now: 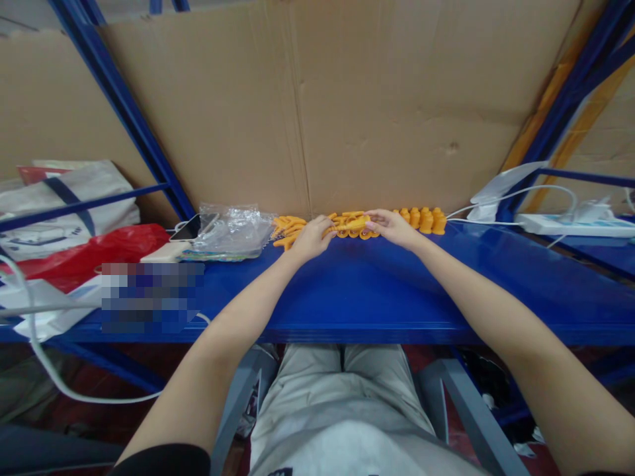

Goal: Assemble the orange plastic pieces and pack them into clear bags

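At the back of the blue table, my left hand [312, 238] is closed, thumb and fingers together on a small orange-yellow plastic part [353, 225]. From the other side, my right hand [393, 228] pinches that same part's right end. Its exact kind is too small to make out. Behind and below it lie more loose orange-yellow pieces [347, 215] and a row of round hollow ones [353, 234]. Left of my left hand is a pile of branched orange-yellow pieces [288, 226] with metal bits. Upright orange-yellow knob-shaped parts [425, 221] stand beyond my right hand.
Clear plastic bags [231, 231] lie on the blue table [377, 291], left of the parts. Farther left are a red bag [124, 248] and a white cloth bag [74, 211]. A white power strip [575, 225] lies at right. Cardboard [307, 106] walls the back between blue posts.
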Tool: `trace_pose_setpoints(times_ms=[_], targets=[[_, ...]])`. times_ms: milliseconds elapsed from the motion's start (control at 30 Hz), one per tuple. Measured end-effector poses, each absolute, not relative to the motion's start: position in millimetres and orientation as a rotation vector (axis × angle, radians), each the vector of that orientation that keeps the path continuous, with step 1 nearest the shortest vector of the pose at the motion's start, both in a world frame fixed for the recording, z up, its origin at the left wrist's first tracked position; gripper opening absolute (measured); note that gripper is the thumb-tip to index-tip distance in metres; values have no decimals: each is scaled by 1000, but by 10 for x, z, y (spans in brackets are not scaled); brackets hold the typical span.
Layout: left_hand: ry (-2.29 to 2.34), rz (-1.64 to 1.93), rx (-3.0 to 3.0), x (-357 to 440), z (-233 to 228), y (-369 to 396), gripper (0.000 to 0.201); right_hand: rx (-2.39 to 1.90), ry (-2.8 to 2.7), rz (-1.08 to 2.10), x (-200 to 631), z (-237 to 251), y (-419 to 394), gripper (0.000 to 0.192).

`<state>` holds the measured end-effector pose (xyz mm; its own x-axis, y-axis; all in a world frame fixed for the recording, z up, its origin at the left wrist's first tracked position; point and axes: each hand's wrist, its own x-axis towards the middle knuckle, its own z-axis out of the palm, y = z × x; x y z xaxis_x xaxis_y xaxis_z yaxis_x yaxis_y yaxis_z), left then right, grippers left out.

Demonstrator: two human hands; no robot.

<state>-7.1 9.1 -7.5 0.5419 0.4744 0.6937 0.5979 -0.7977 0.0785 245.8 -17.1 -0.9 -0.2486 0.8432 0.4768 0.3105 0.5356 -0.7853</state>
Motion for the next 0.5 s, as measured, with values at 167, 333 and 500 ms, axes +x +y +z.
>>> trace_pose_setpoints(times_ms=[167, 333, 500], targets=[[-920, -1079, -2599, -64, -43, 59, 12, -1091, -1683, 813, 2367, 53, -282, 24], [-913, -1039, -2610, -86, -31, 86, 13, -1161, -1657, 817, 2320, 51, -303, 22], [-941, -1013, -2600, -109, -51, 126, 13, -1099, -1755, 888, 2362, 15, -277, 30]])
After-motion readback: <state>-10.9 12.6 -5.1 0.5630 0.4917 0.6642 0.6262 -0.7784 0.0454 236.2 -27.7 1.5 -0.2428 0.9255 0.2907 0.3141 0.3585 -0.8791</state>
